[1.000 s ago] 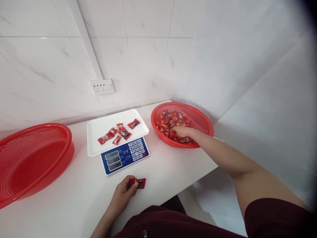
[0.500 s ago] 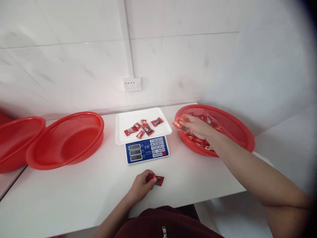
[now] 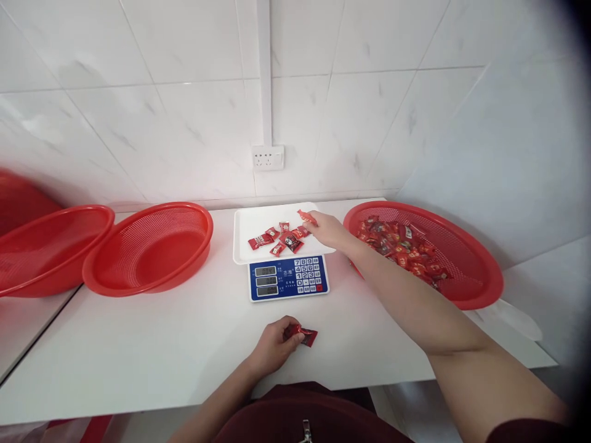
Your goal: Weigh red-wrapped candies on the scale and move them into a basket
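My right hand [image 3: 327,231] is over the right side of the white weighing tray [image 3: 242,215], its fingertips closed on a red wrapped candy [image 3: 306,216]. Several red-wrapped candies [image 3: 293,242] lie loosely grouped on the tray. The tray tops a blue-fronted digital scale [image 3: 289,280] with number keys and three small displays. In front of the scale, my left hand [image 3: 278,343] rests low over the table, thumb and fingers closed on a dark red candy packet [image 3: 308,336], which sticks out to the right.
A red basket [image 3: 480,289] holding many wrapped candies [image 3: 406,249] stands at the right, beneath my right forearm. Two red baskets stand on the left, one perforated basket [image 3: 152,246] nearer the scale and another basket [image 3: 55,246] beside it. A wall socket [image 3: 268,158] is behind the scale.
My right hand has moved left from the candy basket to above the weighing tray, carrying a red candy. My left hand still holds its packet. The camera view has shifted slightly.
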`<act>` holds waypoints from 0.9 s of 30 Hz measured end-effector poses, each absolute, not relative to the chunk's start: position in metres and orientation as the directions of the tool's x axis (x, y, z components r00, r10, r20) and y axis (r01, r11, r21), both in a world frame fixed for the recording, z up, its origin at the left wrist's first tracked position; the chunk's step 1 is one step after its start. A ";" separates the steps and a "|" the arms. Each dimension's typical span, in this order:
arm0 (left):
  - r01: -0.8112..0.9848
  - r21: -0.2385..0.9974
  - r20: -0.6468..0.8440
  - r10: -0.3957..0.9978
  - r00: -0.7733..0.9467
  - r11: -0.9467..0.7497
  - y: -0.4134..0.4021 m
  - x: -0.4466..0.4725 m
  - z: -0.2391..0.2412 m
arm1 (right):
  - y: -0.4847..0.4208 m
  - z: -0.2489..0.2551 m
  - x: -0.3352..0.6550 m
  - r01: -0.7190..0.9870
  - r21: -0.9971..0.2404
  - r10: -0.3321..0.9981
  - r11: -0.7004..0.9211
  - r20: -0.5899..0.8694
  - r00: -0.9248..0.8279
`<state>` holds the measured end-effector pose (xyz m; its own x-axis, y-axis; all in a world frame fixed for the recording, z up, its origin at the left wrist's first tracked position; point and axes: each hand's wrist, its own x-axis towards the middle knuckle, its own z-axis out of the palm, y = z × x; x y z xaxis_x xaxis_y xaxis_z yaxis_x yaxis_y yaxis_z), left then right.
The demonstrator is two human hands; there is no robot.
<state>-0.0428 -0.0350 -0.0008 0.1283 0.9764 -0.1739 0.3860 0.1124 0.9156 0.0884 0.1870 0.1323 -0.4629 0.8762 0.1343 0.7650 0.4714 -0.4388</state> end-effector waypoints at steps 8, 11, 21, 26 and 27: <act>0.390 0.915 -0.171 0.976 0.135 0.107 -0.036 -0.042 0.001 | 0.174 0.130 0.066 0.611 -0.618 0.823 0.495 0.107 -0.558; 0.390 0.915 -0.168 0.978 0.125 0.107 -0.036 -0.042 0.000 | 0.172 0.131 0.055 0.568 -0.651 0.836 0.504 0.201 -0.511; 0.400 0.912 -0.156 0.980 0.127 0.093 -0.036 -0.042 0.004 | 0.097 0.108 0.106 0.429 -0.787 0.856 0.443 0.230 -0.463; 0.421 0.904 -0.150 0.980 0.131 0.082 -0.035 -0.041 0.005 | 0.068 0.082 0.099 0.409 -0.729 0.659 0.548 0.075 -0.749; 0.420 0.904 -0.151 0.980 0.127 0.085 -0.035 -0.041 0.005 | 0.069 0.080 0.093 0.424 -0.713 0.642 0.558 0.047 -0.765</act>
<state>-0.0406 -0.0352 0.0052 0.1267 0.9804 -0.1510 0.4200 0.0849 0.9036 0.0928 0.0687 0.0803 -0.7650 0.6424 0.0469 0.4245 0.5576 -0.7134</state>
